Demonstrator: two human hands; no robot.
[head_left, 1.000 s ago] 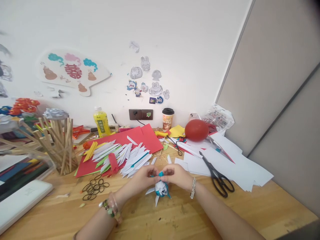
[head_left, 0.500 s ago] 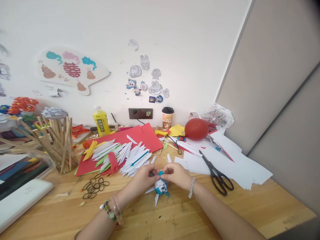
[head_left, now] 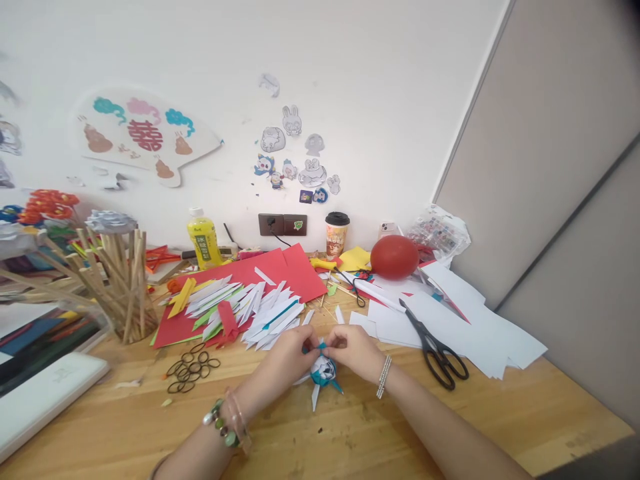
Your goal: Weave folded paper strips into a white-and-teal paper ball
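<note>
nearby, clutter rings our work on the wooden table (head_left: 380, 433): a pile of folded paper strips (head_left: 275, 317), mostly white, lies on red sheets (head_left: 305, 277) just beyond our left hand (head_left: 287, 353), with black rubber bands (head_left: 187, 370) to the near left. farther left, wooden sticks (head_left: 131, 287) stand bundled beside a long white case (head_left: 50, 397). black scissors (head_left: 434, 350) lie right of our right hand (head_left: 353, 350), blades pointing far left, partly over white sheets (head_left: 480, 333). at the far side, a yellow bottle (head_left: 204, 240), a lidded cup (head_left: 337, 237) and a red balloon (head_left: 395, 257) line up before the wall (head_left: 380, 100). small loose slips (head_left: 339, 315) sit just past our knuckles.

near the table's middle, between our two hands, sits a white-and-teal paper flower (head_left: 324, 371), pointed tips jutting toward us. we reach in from both near corners, forearms slanting to meet, wrists turned inward, backs of the hands up. on each hand we press thumb and forefinger closely together at the flower's far teal edge; our other fingers curl, and we cannot tell whether they touch the paper.
</note>
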